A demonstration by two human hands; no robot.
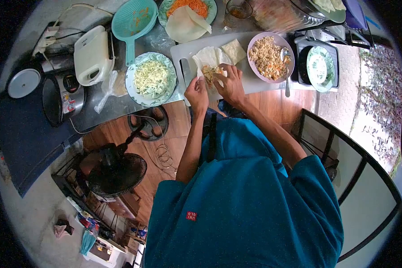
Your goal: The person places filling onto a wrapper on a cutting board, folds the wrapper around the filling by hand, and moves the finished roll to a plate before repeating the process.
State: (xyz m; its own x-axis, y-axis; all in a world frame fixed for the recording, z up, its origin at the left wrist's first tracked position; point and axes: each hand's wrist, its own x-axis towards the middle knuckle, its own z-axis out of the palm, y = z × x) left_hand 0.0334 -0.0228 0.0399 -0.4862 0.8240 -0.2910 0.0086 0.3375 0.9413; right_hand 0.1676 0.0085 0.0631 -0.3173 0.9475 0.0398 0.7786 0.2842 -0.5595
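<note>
A thin pale wrapper (208,56) lies spread on the white cutting board (181,56), with a chunky mixed filling (208,75) on its near part. My left hand (196,95) is closed, pinching the wrapper's left edge between thumb and fingers. Over the filling from the right, my right hand (230,85) has its fingers bent and its fingertips touching the food. A folded, flat wrapper parcel (233,51) rests just beyond my right hand. To the right, a pink bowl (253,71) holds more of the filling, with a metal spoon (287,76) in it.
A plate (130,85) of shredded cabbage stands left of the board. Behind are a green colander (130,42), a plate of shredded carrot (187,7) with wrappers (185,25), and a glass (236,13). A sandwich maker (91,56) sits left; a patterned bowl (320,69) sits right.
</note>
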